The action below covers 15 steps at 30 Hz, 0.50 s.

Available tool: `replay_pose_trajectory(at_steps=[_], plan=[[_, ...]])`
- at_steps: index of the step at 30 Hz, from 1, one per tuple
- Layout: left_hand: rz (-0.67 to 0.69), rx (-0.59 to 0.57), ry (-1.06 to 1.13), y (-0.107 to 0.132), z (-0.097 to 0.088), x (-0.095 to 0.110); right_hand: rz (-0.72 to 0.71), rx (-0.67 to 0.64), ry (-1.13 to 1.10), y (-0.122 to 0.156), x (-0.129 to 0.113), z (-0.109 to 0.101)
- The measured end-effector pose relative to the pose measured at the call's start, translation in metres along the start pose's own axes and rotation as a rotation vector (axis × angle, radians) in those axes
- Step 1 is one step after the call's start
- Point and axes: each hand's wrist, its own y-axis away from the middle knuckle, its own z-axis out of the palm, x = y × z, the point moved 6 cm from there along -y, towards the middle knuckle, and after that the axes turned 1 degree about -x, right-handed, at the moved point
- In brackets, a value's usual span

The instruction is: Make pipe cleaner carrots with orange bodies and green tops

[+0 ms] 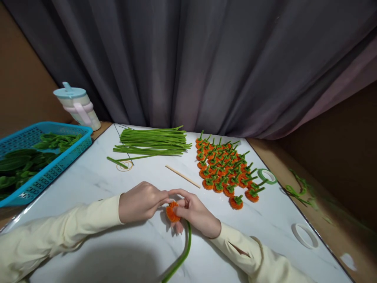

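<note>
An orange fuzzy flower [171, 212], seemingly made of pipe cleaner, is held low over the table's near middle. My right hand [196, 213] pinches it between thumb and fingers. From under that hand a long green pipe-cleaner stem [187, 243] curves down toward the near edge. My left hand [143, 202] is closed, its thumb and index fingertips pressed together at the flower's upper left edge. The fingertips of both hands meet there, and the exact spot they grip is partly hidden. Many finished-looking orange flowers with short green stems [219, 185] stand stem-up in rows at right.
Green pipe cleaners [153, 140] lie bundled at the back. A wooden stick [182, 176], a rubber band [124, 169], green tape [267, 176] and a white ring [305, 236] lie around. At left are a blue basket [63, 161] of green leaves and a tumbler [79, 108].
</note>
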Motion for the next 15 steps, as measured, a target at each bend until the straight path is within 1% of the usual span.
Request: replay_pose_trajectory(at_steps=[4, 7, 9, 12, 15], plan=[[0.044, 0.045, -0.03, 0.001, -0.008, 0.002, -0.002, 0.006, 0.009, 0.0, -0.005, 0.0], [0.054, 0.049, -0.041, 0.001, -0.009, 0.002, 0.002, 0.004, 0.016, 0.001, -0.005, 0.0], [0.046, 0.049, -0.009, 0.001, -0.009, 0.001, 0.001, 0.015, 0.017, 0.001, -0.003, -0.001], [-0.021, 0.024, 0.107, -0.001, -0.006, -0.005, -0.052, 0.062, 0.019, 0.001, -0.002, -0.005], [-0.094, -0.009, 0.316, -0.004, 0.001, -0.011, -0.143, 0.112, 0.045, 0.001, -0.003, -0.009]])
